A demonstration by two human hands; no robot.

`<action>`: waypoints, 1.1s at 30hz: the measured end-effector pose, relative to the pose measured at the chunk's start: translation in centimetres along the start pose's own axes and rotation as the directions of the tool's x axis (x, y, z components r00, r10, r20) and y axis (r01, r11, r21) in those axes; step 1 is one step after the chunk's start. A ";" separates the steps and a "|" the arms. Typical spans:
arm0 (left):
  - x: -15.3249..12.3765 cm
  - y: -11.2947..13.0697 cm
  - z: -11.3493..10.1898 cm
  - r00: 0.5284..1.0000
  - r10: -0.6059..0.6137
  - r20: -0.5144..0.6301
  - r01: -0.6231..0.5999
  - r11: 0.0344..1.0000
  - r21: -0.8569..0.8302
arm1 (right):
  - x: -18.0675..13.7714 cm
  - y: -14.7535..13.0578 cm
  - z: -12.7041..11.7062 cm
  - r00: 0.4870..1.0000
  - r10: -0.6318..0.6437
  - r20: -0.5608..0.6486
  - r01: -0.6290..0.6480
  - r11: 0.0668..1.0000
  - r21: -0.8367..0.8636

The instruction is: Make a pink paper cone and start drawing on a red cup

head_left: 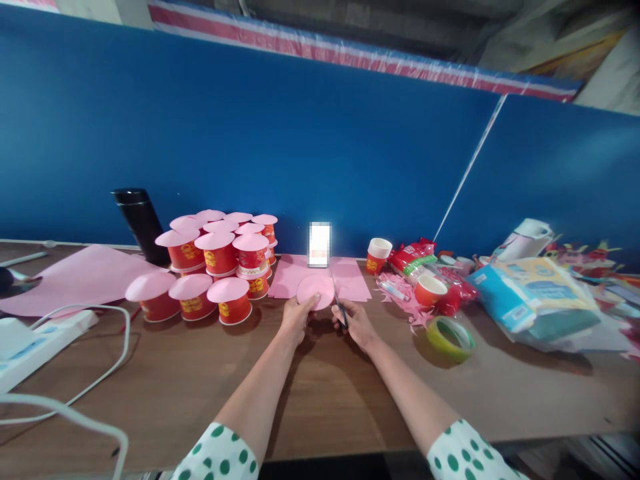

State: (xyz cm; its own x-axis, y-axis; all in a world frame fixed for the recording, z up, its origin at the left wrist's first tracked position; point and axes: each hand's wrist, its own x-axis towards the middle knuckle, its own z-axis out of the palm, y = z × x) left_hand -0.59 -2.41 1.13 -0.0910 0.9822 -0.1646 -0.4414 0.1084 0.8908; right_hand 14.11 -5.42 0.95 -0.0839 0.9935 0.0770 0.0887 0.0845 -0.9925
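Note:
Between the fingers of my left hand (296,319) is a round pink paper disc (314,291), held by its lower edge. My right hand (357,324) is closed around the dark handles of a pair of scissors (342,313), whose blades point up along the disc's right edge. Whether the blades touch the paper I cannot tell. Behind the disc, pink paper sheets (289,275) lie flat on the table. A phone (319,245) with a bright, blurred screen stands upright at the back of them.
Left stand several red paper cups (235,311) topped with pink discs, a black flask (143,227) and a white power strip (47,347). Right are stacked cups (379,256), pink scraps (395,287), an orange cup (430,291), yellow-green tape (450,339) and a blue-yellow package (535,293).

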 end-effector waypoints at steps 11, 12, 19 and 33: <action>0.1 0.0 0.0 1.000 -0.007 0.004 0.007 1.000 -0.011 | 0.0 0.1 0.0 1.000 -0.003 -0.011 0.003 1.000 -0.004; 0.1 0.0 0.0 1.000 -0.008 -0.001 0.008 1.000 -0.009 | 0.0 0.0 0.0 1.000 0.000 -0.013 0.000 1.000 -0.003; 0.2 -0.1 0.0 1.000 0.004 -0.012 -0.004 1.000 -0.001 | 0.0 0.0 0.0 1.000 0.003 -0.014 -0.003 1.000 0.001; 0.3 0.1 0.0 0.999 0.018 -0.029 -0.018 1.000 -0.004 | 0.0 0.1 0.0 1.000 0.014 -0.018 -0.014 1.000 -0.002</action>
State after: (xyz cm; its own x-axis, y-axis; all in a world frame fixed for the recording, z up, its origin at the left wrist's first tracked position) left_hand -0.64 -2.15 1.17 -0.1250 0.9790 -0.1608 -0.4434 0.0899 0.8918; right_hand 14.16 -5.38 0.85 -0.0647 0.9958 0.0653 0.0919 0.0711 -0.9932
